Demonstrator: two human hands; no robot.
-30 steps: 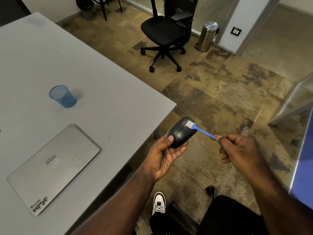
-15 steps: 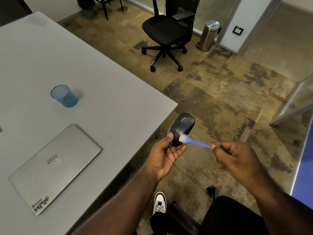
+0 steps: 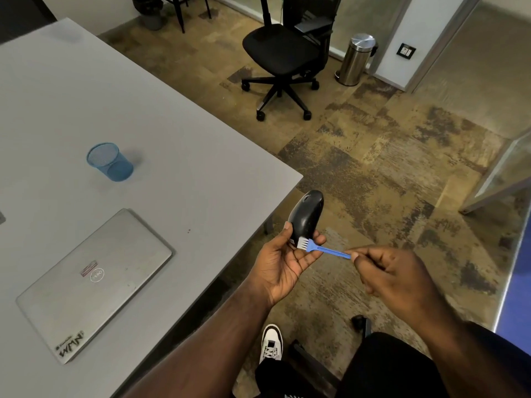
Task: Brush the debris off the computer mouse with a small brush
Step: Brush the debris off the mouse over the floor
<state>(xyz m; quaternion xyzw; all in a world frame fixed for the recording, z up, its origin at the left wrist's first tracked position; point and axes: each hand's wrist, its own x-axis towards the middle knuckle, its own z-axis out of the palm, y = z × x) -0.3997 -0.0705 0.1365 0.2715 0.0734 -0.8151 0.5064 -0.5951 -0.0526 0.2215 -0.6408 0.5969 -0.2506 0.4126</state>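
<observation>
The computer mouse [image 3: 306, 216] is black and glossy, held up in the air beyond the corner of the surface [image 3: 172, 156], tilted with its nose pointing up and away and its rear end low. The small brush [image 3: 319, 248] has a thin blue plastic handle and a short tuft of white bristles; the bristles touch the mouse's lower rear end, the handle running right.

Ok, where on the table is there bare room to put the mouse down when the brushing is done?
Bare tabletop lies between the blue mesh cup, the closed laptop and the near corner, closest to the left hand holding the mouse. Nothing is crowded.
</observation>
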